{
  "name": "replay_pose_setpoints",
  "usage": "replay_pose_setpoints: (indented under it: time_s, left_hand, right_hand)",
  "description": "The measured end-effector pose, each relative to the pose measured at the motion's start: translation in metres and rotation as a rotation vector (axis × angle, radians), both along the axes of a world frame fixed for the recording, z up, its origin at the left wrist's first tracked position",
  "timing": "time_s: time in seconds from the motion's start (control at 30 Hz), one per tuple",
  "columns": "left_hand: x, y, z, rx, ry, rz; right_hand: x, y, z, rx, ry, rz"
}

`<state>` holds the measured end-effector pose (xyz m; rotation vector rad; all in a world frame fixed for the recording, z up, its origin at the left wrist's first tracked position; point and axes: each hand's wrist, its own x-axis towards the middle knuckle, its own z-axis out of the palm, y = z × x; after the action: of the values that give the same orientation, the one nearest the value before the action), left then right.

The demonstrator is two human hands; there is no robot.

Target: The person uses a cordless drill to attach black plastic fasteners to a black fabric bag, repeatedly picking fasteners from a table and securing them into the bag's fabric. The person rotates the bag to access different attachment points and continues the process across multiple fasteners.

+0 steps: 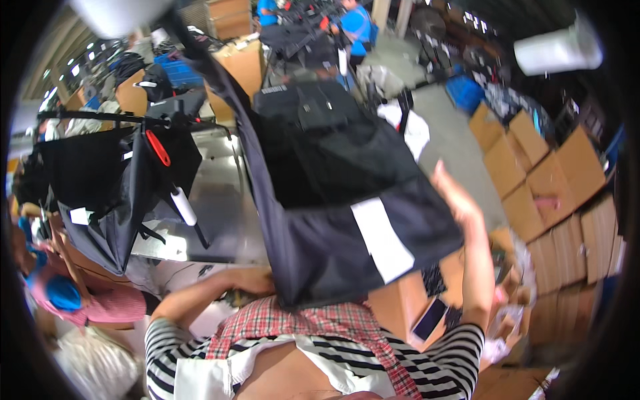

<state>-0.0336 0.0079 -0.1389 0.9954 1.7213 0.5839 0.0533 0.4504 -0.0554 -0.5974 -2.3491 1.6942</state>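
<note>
A large black fabric basket (320, 247), open at the top, stands tilted against my front. A white paper sheet (381, 239) lies on its near wall, and a long black fabric-covered strip (248, 133) rises from its left side. At the basket's lower left corner is my left hand (259, 281); its fingers are hidden by the fabric. My right hand (457, 195) lies along the basket's right side with fingers stretched out. A black panel (303, 103) forms the basket's far end.
Left on a shiny metal table (223, 193) stands another black fabric frame (100, 180) with a red handle loop (158, 148). A co-worker in pink (100, 290) is at far left, others in blue (357, 30) at the back. Cardboard boxes (540, 173) stack at right; a phone (430, 319) lies near my right arm.
</note>
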Motion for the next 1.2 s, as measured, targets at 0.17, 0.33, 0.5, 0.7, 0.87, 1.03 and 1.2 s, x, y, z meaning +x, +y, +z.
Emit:
replay_pose_setpoints:
  time_s: [0.17,0.33,0.5,0.7,0.87,1.03,1.2]
  left_hand:
    - [-0.017,0.024,0.047,0.251,-0.255,0.005]
    - [-0.004,0.065,0.12,0.455,-0.32,0.391]
    - [-0.012,0.074,0.122,0.514,-0.37,0.327]
    - [-0.017,0.064,0.106,0.483,-0.369,0.381]
    - [-0.012,0.066,0.108,0.571,-0.407,0.364]
    - [-0.014,0.063,0.106,0.586,-0.441,0.371]
    - [-0.019,0.073,0.109,0.591,-0.339,0.282]
  right_hand:
    - [-0.004,0.038,-0.022,-0.953,0.267,0.081]
    - [-0.001,0.002,-0.132,-0.466,0.179,0.193]
    - [-0.03,-0.096,-0.218,-0.223,0.17,0.376]
    - [-0.069,-0.172,-0.227,-0.332,0.25,0.433]
    - [-0.087,-0.177,-0.249,-0.747,0.17,0.572]
    - [-0.073,-0.181,-0.248,-0.809,0.281,0.629]
    - [-0.07,-0.195,-0.226,-0.581,0.47,0.485]
